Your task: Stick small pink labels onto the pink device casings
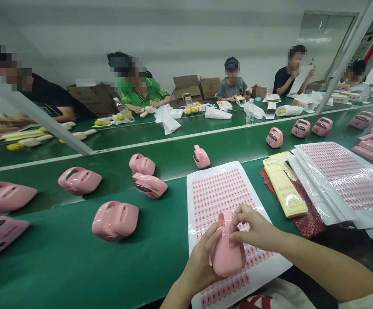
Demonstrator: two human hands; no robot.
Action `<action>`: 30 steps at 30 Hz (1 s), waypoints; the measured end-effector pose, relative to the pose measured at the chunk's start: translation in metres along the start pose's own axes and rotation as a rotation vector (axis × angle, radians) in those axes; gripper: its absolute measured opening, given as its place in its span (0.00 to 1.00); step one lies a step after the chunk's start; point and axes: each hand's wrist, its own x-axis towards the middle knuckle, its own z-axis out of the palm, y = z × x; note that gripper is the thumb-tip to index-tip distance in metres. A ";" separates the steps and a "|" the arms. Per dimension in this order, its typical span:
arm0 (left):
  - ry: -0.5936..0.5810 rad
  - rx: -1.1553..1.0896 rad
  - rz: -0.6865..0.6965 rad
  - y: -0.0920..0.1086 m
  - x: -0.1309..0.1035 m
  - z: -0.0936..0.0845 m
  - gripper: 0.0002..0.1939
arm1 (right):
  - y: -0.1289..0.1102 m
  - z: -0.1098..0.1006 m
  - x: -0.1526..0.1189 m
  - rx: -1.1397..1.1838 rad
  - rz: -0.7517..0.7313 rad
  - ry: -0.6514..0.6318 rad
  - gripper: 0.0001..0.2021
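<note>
In the head view, a glossy pink plastic case with a loop handle (228,261) is held over a white sheet of small pink-and-red stickers (218,184). My left hand (202,257) wraps around its left side, thumb near the handle. The fingers of my right hand (252,227) are bent and pressed against the handle from the right. Whether a sticker lies under those fingertips is hidden. Close by on the green surface sits another pink case (115,221), and a pair of similar cases (149,184) stands farther back.
To the right lie yellow packets (284,189) on red mesh wrap and a stack of sticker sheets in plastic (344,180). More pink cases (80,180) line the green belt (173,148). Several co-workers sit across it, near a clear bottle (250,112) and white bags. A slanted metal post (54,124) stands left.
</note>
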 end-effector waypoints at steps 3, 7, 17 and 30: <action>-0.013 0.020 0.005 -0.002 -0.001 -0.001 0.44 | 0.002 0.000 -0.001 -0.035 -0.031 -0.010 0.05; -0.036 0.114 0.068 -0.007 -0.003 0.000 0.47 | 0.003 0.000 -0.004 -0.128 -0.081 -0.052 0.06; -0.095 0.280 0.263 -0.001 0.004 0.007 0.51 | 0.024 0.009 -0.005 0.063 -0.057 -0.132 0.28; 0.059 -0.231 -0.332 -0.023 -0.002 0.020 0.59 | 0.072 -0.018 0.050 0.260 0.230 -0.220 0.18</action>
